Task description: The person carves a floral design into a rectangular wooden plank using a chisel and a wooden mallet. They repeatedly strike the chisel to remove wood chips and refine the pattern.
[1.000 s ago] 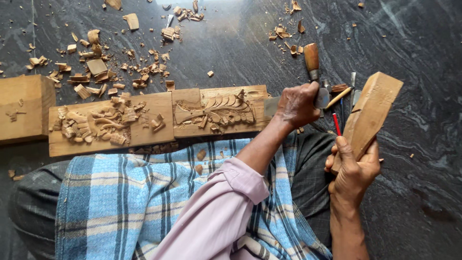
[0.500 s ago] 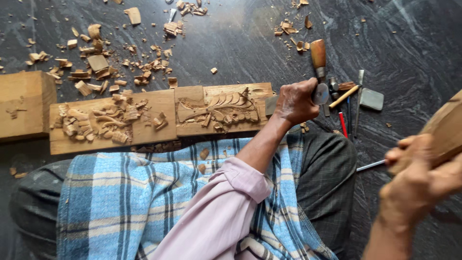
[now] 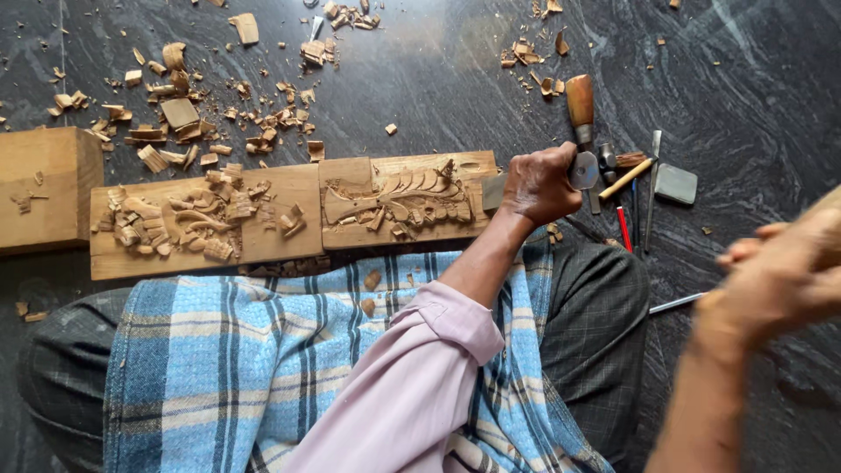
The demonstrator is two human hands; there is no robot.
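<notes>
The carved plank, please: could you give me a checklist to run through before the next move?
1. Left hand rests at the right end of the carved plank: ok.
2. Whether that hand grips the wooden-handled tool beside it: cannot tell.
3. Right hand grip: cannot tell, blurred.
4. Plank's left half free of loose wood chips: not ok, covered.
5. Floor by the right knee free of tools: not ok, a thin metal tool and a red pencil lie there.
</notes>
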